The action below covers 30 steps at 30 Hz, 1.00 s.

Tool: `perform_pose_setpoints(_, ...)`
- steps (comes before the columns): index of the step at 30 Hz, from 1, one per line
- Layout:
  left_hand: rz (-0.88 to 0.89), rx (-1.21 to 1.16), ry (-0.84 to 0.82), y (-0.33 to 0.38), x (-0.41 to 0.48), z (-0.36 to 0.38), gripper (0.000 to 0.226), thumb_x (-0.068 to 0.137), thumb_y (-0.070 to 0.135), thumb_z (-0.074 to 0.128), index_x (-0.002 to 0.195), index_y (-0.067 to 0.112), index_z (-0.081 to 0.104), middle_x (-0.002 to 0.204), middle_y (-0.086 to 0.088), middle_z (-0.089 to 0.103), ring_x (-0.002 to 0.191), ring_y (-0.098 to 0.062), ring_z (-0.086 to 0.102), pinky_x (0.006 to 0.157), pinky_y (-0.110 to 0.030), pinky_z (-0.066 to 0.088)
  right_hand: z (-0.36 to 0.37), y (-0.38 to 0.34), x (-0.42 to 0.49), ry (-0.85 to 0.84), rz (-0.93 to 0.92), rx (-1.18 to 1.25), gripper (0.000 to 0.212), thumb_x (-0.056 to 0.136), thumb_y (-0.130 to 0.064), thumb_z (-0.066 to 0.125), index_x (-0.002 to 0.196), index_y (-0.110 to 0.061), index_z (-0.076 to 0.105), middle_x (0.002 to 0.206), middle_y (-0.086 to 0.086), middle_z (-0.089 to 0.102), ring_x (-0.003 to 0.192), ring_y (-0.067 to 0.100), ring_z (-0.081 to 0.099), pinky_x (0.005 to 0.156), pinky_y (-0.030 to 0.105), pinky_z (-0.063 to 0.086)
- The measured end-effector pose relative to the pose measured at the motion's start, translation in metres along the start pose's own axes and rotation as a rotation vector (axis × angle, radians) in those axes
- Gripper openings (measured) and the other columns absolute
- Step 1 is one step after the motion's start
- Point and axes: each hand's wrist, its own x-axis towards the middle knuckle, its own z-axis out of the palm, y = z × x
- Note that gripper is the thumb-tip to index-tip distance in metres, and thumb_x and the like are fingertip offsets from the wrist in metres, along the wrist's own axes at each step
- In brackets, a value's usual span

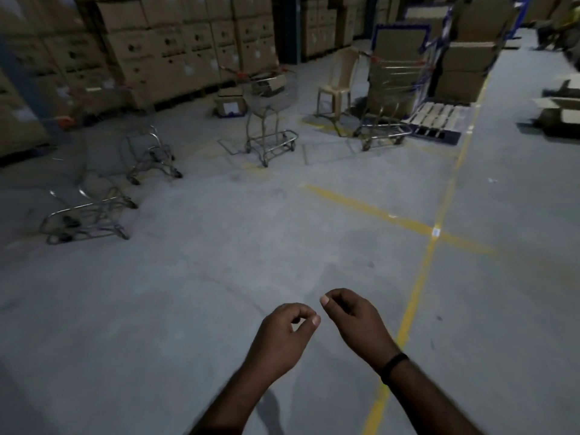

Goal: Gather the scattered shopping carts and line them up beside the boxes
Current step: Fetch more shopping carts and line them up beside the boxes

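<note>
Several wire shopping carts with red handles stand scattered on the grey floor. One cart is nearest, at the left; another is just behind it. A third cart stands mid-floor, holding a carton. A fourth stands right of centre, loaded with cardboard. A wall of stacked brown boxes runs along the back left. My left hand and my right hand hover low in the foreground, fingers loosely curled, holding nothing, far from every cart.
A beige plastic chair stands between the two farther carts. A pallet lies on the floor beside tall carton stacks. A small box sits by the box wall. Yellow floor lines cross at the right.
</note>
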Motion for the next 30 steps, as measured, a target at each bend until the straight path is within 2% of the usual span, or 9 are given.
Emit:
perform_pose_setpoints(4,-0.010,-0.005,0.101,0.010,0.066,-0.012,0.008,0.093,0.037,0.068,0.088,0.032,0.071,0.096,0.017,0.070,0.097,-0.002,0.063,0.083,-0.027,0.051,-0.001,-0.016,0.070,-0.072,-0.038,0.002,0.020,0.097,-0.037,0.063,0.082,-0.025,0.067,0.073,-0.019,0.064,0.070,-0.002,0.057,0.066,0.012,0.043)
perform_pose_setpoints(8,-0.015,-0.002,0.112,0.012,0.131,-0.016,0.011,0.094,0.038,0.066,0.086,0.032,0.070,0.094,0.016,0.070,0.096,-0.003,0.063,0.081,-0.027,0.051,-0.004,-0.022,0.134,-0.103,-0.070,-0.005,0.020,0.097,-0.037,0.062,0.080,-0.028,0.066,0.074,-0.018,0.065,0.072,-0.001,0.059,0.068,0.013,0.044)
perform_pose_setpoints(13,-0.019,0.003,0.109,0.005,0.219,-0.024,0.009,0.094,0.039,0.066,0.091,0.032,0.071,0.099,0.016,0.070,0.098,-0.001,0.062,0.083,-0.023,0.051,-0.008,-0.021,0.226,-0.078,-0.046,-0.008,0.024,0.096,-0.042,0.062,0.080,-0.024,0.066,0.079,-0.001,0.067,0.079,0.016,0.064,0.074,0.030,0.050)
perform_pose_setpoints(17,-0.021,-0.016,0.098,-0.004,0.312,-0.032,0.009,0.095,0.036,0.066,0.089,0.031,0.071,0.097,0.016,0.070,0.095,0.000,0.062,0.082,-0.020,0.049,-0.007,-0.024,0.314,-0.068,-0.044,-0.044,0.025,0.096,-0.043,0.061,0.082,-0.024,0.066,0.079,0.001,0.067,0.078,0.016,0.063,0.073,0.031,0.049)
perform_pose_setpoints(22,-0.014,-0.056,0.067,-0.005,0.433,-0.049,0.010,0.095,0.034,0.066,0.089,0.029,0.071,0.094,0.019,0.071,0.092,0.002,0.063,0.077,-0.009,0.045,-0.010,-0.029,0.427,-0.053,0.006,-0.110,0.028,0.096,-0.047,0.061,0.082,-0.023,0.066,0.075,-0.002,0.066,0.070,0.008,0.059,0.071,0.030,0.049)
perform_pose_setpoints(26,-0.011,-0.060,0.045,-0.002,0.519,-0.067,0.009,0.096,0.032,0.067,0.089,0.028,0.071,0.093,0.018,0.071,0.091,0.003,0.063,0.077,-0.007,0.044,-0.009,-0.039,0.512,-0.019,0.013,-0.095,0.035,0.097,-0.046,0.060,0.084,-0.014,0.066,0.081,0.011,0.066,0.079,0.026,0.062,0.076,0.039,0.051)
perform_pose_setpoints(30,-0.009,-0.053,0.024,-0.003,0.590,-0.080,0.010,0.096,0.030,0.067,0.087,0.027,0.071,0.090,0.019,0.071,0.090,-0.001,0.064,0.079,-0.010,0.045,-0.002,-0.045,0.585,-0.037,0.039,-0.054,0.032,0.096,-0.045,0.061,0.085,-0.016,0.067,0.081,0.008,0.068,0.079,0.022,0.063,0.073,0.032,0.049)
